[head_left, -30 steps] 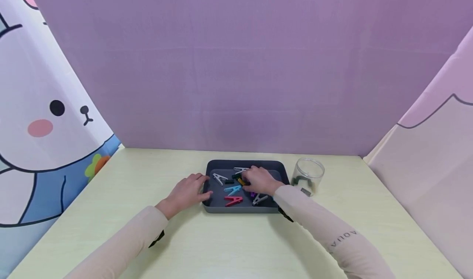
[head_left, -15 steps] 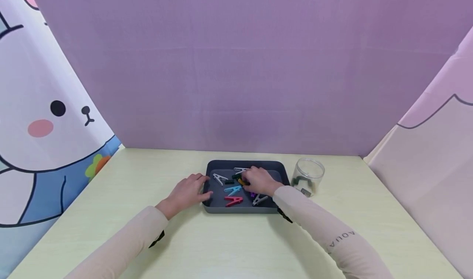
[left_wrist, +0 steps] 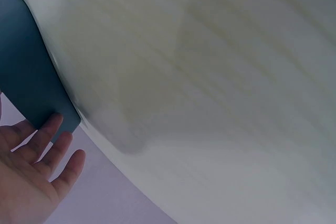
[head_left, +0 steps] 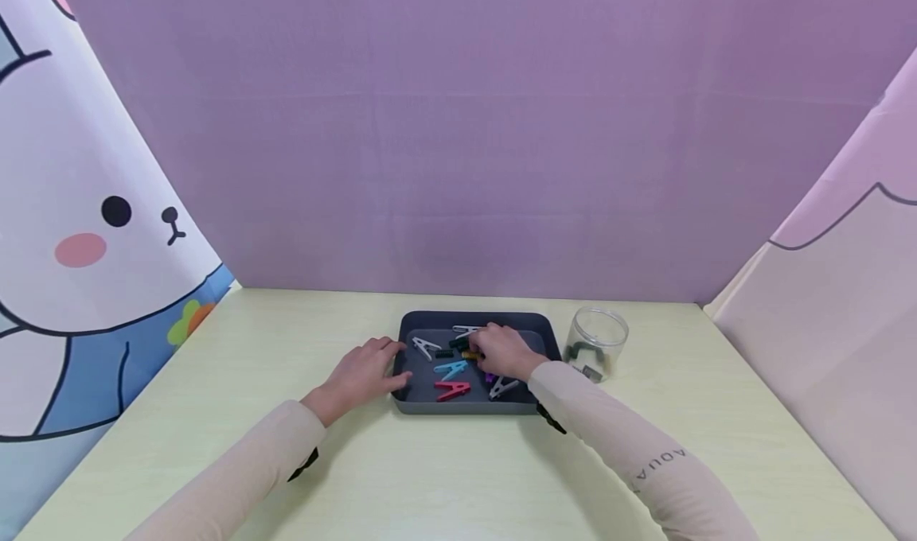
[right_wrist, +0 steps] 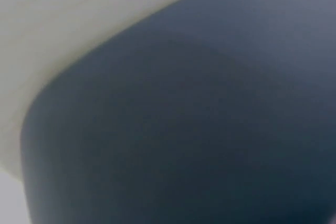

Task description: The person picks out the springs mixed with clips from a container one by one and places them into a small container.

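Note:
My left hand (head_left: 365, 372) rests at the left wall of a dark grey tray (head_left: 469, 407). In the left wrist view, its spread fingers (left_wrist: 51, 124) touch the tray's outer wall. Inside the tray, fingertips of my right hand (head_left: 505, 350) pinch a small yellow piece (head_left: 470, 356), partly covered by the fingers. Close by lie a dark green piece (head_left: 458, 342) and a black ridged piece like a spring (head_left: 444, 353). Around them are a light blue clothespin (head_left: 451, 367), a red clothespin (head_left: 453, 389) and a white clothespin (head_left: 426, 347). A grey-white clothespin (head_left: 503, 387) lies under the right wrist.
A clear round jar (head_left: 600, 326) with dark and grey small pieces inside stands right of the tray, near my right forearm. A purple cloth wall (head_left: 458, 167) rises behind the pale wooden table (head_left: 430, 477), and printed cloths hang at both sides.
The yellow piece at my right fingertips has turned from slanted to nearly level. My left hand and the tray have stayed in place.

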